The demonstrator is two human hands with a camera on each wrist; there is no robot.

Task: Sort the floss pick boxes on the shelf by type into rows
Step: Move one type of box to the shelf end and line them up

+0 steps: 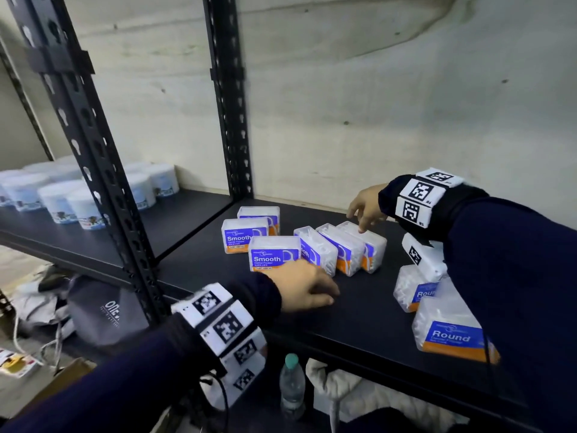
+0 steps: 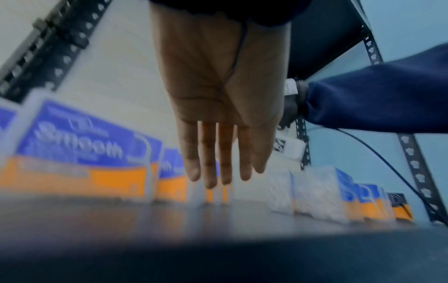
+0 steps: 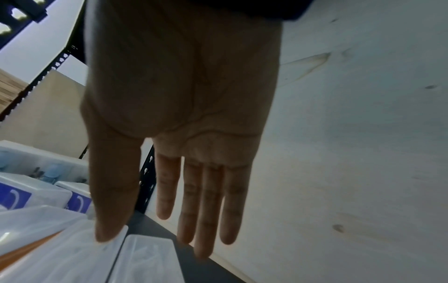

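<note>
Several clear floss pick boxes with blue and orange labels stand on the black shelf [image 1: 359,310]. Three "Smooth" boxes [image 1: 271,254] face forward at the middle. Three more boxes [image 1: 349,249] stand turned at an angle beside them. Two "Round" boxes [image 1: 449,329] sit at the front right, partly behind my right arm. My left hand [image 1: 307,289] hovers flat and empty over the shelf in front of the Smooth boxes, fingers [image 2: 211,172] straight. My right hand [image 1: 365,210] reaches over the angled boxes with straight fingers; its thumb [image 3: 109,226] touches the top of the rightmost one [image 1: 367,245].
Black perforated uprights [image 1: 231,98] stand at the shelf's left end, with a concrete wall close behind. White round tubs [image 1: 71,198] fill the neighbouring shelf at left. Below the front edge are a water bottle [image 1: 292,385], a grey bag [image 1: 106,314] and cloth.
</note>
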